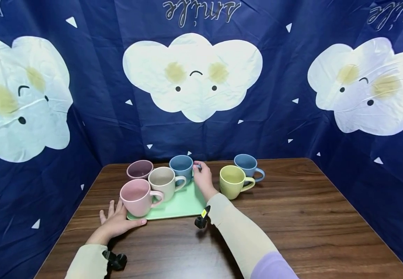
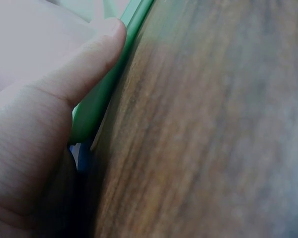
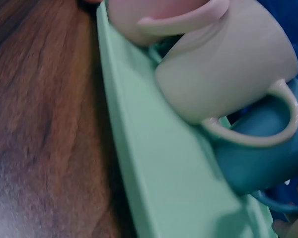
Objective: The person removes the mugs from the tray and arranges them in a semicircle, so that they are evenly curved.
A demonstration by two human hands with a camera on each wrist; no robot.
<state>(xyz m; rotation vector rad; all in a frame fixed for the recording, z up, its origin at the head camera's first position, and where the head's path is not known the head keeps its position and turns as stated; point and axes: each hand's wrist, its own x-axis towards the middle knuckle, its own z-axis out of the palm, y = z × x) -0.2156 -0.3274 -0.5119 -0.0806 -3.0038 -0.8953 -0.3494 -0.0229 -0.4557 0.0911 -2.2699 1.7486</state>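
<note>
A light green tray (image 1: pixel 182 206) lies on the wooden table. On it, at its left side, stand a pink mug (image 1: pixel 136 198) in front and a cream mug (image 1: pixel 162 185) behind it. A purple mug (image 1: pixel 140 169) shows partly at the back left, its lower part hidden. My right hand (image 1: pixel 205 181) pinches the handle of a blue mug (image 1: pixel 181 168) at the tray's back; in the right wrist view this blue mug (image 3: pixel 260 148) is beside the cream one. My left hand (image 1: pixel 117 224) touches the tray's front left corner, thumb along the green edge (image 2: pixel 102 94), fingers spread.
Right of the tray, a yellow-green mug (image 1: pixel 232 182) stands on the table (image 1: pixel 312 217) with another blue mug (image 1: pixel 246 162) just behind it. Their handles point right. A dark blue cloth (image 1: pixel 278 135) printed with clouds hangs behind the table and along both sides.
</note>
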